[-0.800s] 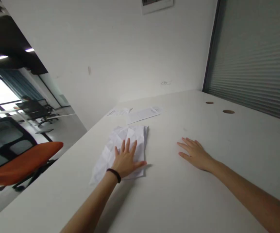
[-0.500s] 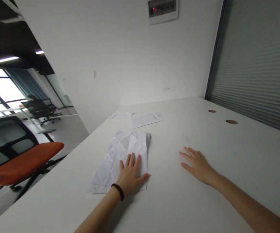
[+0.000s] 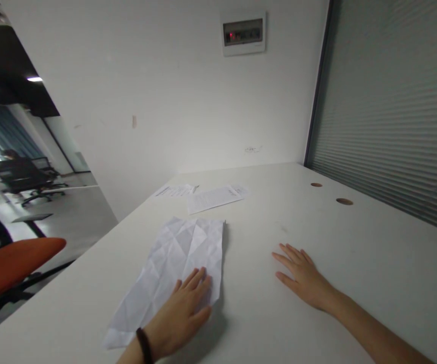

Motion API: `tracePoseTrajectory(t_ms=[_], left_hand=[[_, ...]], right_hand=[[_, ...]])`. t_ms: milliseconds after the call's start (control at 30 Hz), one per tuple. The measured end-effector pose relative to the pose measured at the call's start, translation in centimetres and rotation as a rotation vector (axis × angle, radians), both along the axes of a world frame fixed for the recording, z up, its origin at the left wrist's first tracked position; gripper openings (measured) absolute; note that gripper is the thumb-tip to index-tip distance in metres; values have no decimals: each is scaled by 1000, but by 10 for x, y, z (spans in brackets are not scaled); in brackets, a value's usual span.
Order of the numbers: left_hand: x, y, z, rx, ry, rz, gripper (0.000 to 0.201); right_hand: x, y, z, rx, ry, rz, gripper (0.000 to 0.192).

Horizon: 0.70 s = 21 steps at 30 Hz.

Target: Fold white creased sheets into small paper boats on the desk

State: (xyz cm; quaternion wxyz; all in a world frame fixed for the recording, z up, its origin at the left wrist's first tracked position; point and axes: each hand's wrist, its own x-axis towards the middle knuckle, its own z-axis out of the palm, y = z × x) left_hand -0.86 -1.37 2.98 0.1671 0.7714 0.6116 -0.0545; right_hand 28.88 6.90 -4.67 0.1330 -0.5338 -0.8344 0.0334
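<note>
The left hand point(image 3: 183, 312) lies palm down on a big white sheet of paper point(image 3: 171, 263), full of sharp creases. Its fingers are out nearly straight and close to each other, with the thumb off to the side. I can see no pinch, but the palm side is hidden, so I can't tell how hard it pushes. A black band point(image 3: 144, 346) goes round that wrist. Most of the creased paper is ahead of the left hand and to its left. Just to the right of those fingers, the paper's edge has a dark shadow next to it, so it looks a bit lifted.

The right hand point(image 3: 302, 277) is well apart from the paper, low over the smooth white table point(image 3: 252, 323) or resting on it. Its fingers are a little spread and it holds nothing.

Far past the left fingertips are a long white printed sheet point(image 3: 214, 198) and a smaller white printed page point(image 3: 176, 190).

The step now looks like steadying or smoothing the creased paper with one hand. For a next move, I think the left palm must stay flat and gentle, because loose paper can slide or curl up.
</note>
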Motion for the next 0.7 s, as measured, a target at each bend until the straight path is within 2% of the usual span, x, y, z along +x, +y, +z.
tracePoseTrajectory(t_ms=[233,500,633,700], left_hand=[[1,1,-9,107,104,-39,45],[11,-13,-9,142,164,-48,46],[17,-15,-14,263,106,-98,39],[18,-14,-8,320,57,-85,37]], right_hand=[[2,1,0,-9,6,-1,50],[5,-2,3,-31,32,0,51],[7,-6,7,-52,42,-11,49],[8,-8,9,-69,51,-16,49]])
